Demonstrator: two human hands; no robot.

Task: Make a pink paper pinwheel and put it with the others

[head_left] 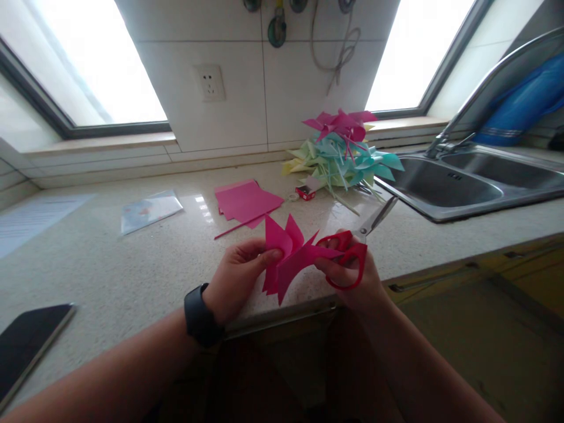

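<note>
Between my hands, above the counter's front edge, are several layered pieces of pink paper (293, 258) with pointed, cut flaps that fan apart. My left hand (247, 270) pinches the paper at its left side, thumb on top. My right hand (352, 273) grips a pointed flap at the right and also carries red-handled scissors (363, 235), their blades pointing away up to the right. Just beyond lie flat pink paper sheets (247, 201) and a thin pink stick (240, 225).
Finished paper pinwheels (343, 150) in pink, blue and yellow are heaped at the back. A small red box (305, 192) lies before them. A steel sink (445, 182) is at right. A clear packet (152, 211) and a dark phone (33, 341) lie at left.
</note>
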